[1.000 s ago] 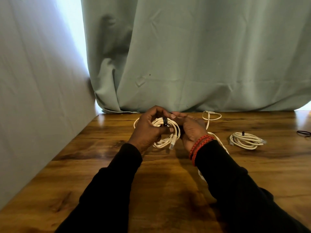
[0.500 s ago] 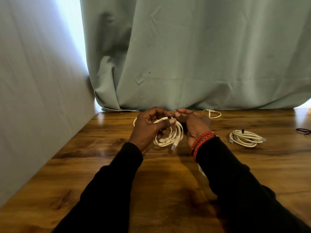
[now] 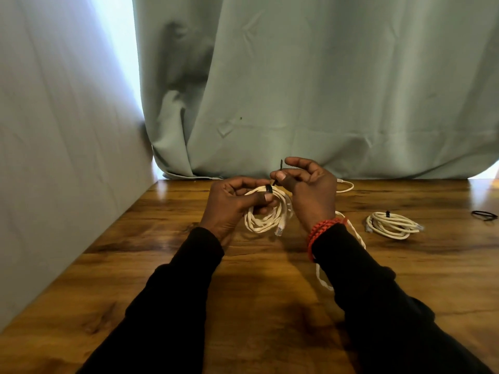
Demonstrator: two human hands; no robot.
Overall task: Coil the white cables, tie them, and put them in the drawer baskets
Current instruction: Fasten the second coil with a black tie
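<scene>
Head view: brown wood-grain tabletop (image 3: 256, 306) runs back to a pale green fabric curtain (image 3: 324, 90), w/ a grey-white cloth panel (image 3: 54, 144) along the left edge.

My left hand (image 3: 229, 206) grips the coiled white cable (image 3: 266, 217) at its top, thumb and fingers curled round the strands; coil hangs just above the tabletop, clear plug end at its lower right. Black cable tie (image 3: 269, 188) wraps the coil beside my left thumb. My right hand (image 3: 310, 190) pinches the tie's free tail between thumb and forefinger, tail pointing up; other fingers spread loose. Red braided wristband (image 3: 321, 230) on right wrist, black sleeves on both arms.

Loose white cable (image 3: 356, 233) trails under my right forearm, far end near the curtain. Second white cable coil (image 3: 393, 225), already tied w/ a black tie, lies flat to the right, well apart. Spare black ties (image 3: 484, 215) at far right edge. Drawer baskets not visible.
</scene>
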